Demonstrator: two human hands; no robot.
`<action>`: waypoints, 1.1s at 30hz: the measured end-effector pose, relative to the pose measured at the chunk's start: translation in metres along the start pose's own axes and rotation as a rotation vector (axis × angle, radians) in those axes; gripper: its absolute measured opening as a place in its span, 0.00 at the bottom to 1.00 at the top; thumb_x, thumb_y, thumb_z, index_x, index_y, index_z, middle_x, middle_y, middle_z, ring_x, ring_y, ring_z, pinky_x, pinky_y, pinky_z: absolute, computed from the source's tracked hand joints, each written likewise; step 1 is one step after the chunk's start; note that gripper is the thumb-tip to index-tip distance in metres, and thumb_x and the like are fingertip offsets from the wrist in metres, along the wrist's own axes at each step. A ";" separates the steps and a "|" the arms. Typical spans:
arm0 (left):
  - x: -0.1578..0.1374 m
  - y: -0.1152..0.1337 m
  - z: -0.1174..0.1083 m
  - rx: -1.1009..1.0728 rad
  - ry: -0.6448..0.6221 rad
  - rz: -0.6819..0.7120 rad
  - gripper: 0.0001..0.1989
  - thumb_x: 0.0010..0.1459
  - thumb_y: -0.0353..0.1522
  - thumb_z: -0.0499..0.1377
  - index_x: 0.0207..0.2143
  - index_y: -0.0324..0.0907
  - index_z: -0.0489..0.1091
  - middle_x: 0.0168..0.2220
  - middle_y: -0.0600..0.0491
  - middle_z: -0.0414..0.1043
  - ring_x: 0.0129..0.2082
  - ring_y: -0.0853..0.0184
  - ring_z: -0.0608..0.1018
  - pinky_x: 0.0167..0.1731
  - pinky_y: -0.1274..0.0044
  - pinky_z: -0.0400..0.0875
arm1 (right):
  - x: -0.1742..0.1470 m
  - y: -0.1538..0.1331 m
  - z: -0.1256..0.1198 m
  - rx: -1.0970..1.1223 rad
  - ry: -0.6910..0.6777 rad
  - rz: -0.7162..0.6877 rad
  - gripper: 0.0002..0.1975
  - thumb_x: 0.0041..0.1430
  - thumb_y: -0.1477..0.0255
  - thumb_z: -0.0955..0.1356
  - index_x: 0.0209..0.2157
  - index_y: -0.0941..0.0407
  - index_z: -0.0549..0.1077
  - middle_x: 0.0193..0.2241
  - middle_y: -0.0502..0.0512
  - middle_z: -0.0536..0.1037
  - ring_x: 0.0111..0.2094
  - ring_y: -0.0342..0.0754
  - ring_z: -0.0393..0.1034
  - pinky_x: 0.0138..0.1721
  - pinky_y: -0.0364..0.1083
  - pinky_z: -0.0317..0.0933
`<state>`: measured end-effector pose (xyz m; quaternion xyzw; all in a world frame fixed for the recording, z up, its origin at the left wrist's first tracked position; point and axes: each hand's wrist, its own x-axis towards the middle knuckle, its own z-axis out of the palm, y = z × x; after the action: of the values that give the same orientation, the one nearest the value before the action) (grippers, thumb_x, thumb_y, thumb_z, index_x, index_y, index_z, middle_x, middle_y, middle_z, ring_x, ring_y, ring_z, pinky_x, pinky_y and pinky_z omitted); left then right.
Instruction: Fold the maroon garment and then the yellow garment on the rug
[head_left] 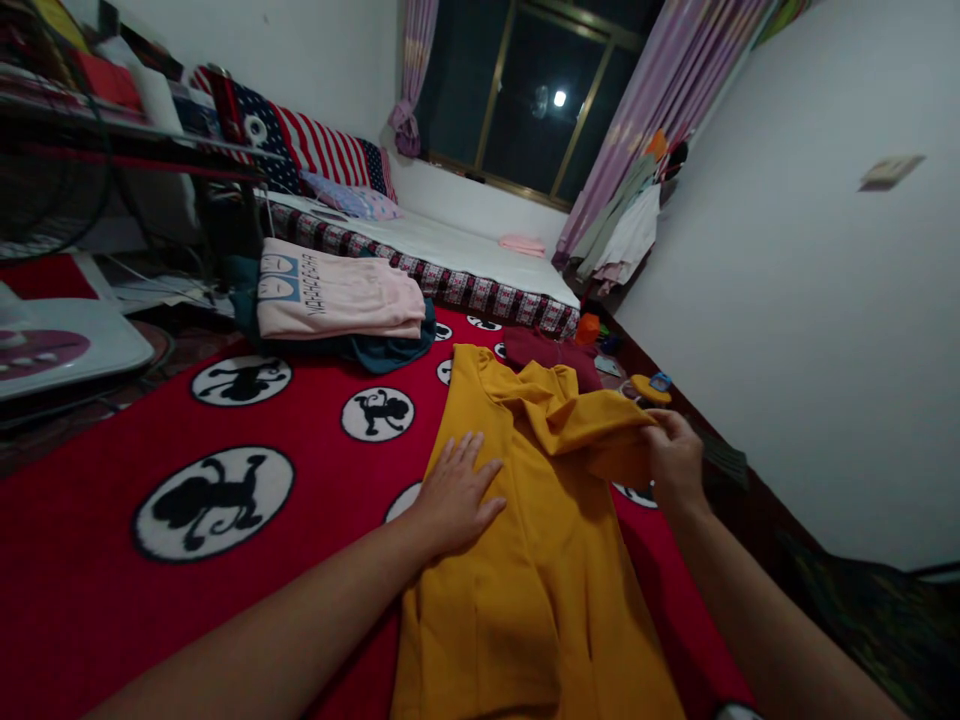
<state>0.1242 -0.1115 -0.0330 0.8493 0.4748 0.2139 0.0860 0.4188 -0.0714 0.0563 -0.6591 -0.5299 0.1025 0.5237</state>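
A mustard-yellow garment (517, 590), perhaps a dress or coat, lies lengthwise on a red blanket (322, 510) printed with black figures in white ovals. My left hand (459, 495) rests flat on its left side, fingers spread. Pinched in my right hand (675, 455) is an edge of the garment's upper right part, lifted off the blanket so that the cloth stretches and folds toward the middle. The lower end of the garment runs out of view at the bottom.
Beyond the left hand sits a folded pink garment (341, 295) on dark teal cloth (394, 350). A dark red garment (551, 355) lies past the yellow one. A cluttered desk (150, 135) stands left, a bed (450, 245) under the window, and a white wall (810, 330) right.
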 end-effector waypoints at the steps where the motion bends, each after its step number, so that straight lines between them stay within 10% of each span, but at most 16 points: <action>1: 0.000 0.000 0.000 -0.004 0.003 0.016 0.26 0.59 0.44 0.55 0.58 0.45 0.64 0.67 0.42 0.47 0.66 0.51 0.52 0.63 0.59 0.46 | -0.007 -0.002 -0.003 -0.087 -0.197 -0.031 0.13 0.44 0.67 0.65 0.32 0.57 0.74 0.28 0.52 0.76 0.30 0.48 0.70 0.29 0.42 0.63; 5: -0.001 -0.001 0.000 -0.013 0.002 0.111 0.25 0.59 0.43 0.55 0.58 0.45 0.64 0.66 0.44 0.50 0.66 0.50 0.52 0.62 0.58 0.47 | -0.020 -0.024 -0.003 -0.339 -0.915 -0.112 0.10 0.45 0.65 0.69 0.25 0.57 0.78 0.21 0.50 0.76 0.23 0.46 0.69 0.23 0.40 0.59; 18: 0.000 0.028 -0.006 -0.007 -0.055 0.392 0.06 0.57 0.36 0.60 0.32 0.43 0.73 0.34 0.53 0.69 0.33 0.67 0.70 0.32 0.77 0.62 | 0.029 0.010 0.133 -0.614 -0.308 -0.146 0.26 0.57 0.64 0.66 0.55 0.61 0.66 0.52 0.65 0.72 0.54 0.53 0.66 0.52 0.47 0.59; 33: -0.004 0.031 0.004 -0.188 -0.085 0.505 0.04 0.58 0.32 0.59 0.35 0.42 0.68 0.35 0.56 0.71 0.30 0.71 0.71 0.27 0.80 0.62 | 0.047 0.006 0.130 -0.792 -0.161 0.014 0.17 0.54 0.65 0.65 0.44 0.52 0.76 0.40 0.59 0.79 0.43 0.58 0.73 0.40 0.49 0.63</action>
<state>0.1484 -0.1314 -0.0267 0.9374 0.2223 0.2356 0.1282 0.3519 0.0426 0.0151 -0.8035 -0.5631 -0.0549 0.1854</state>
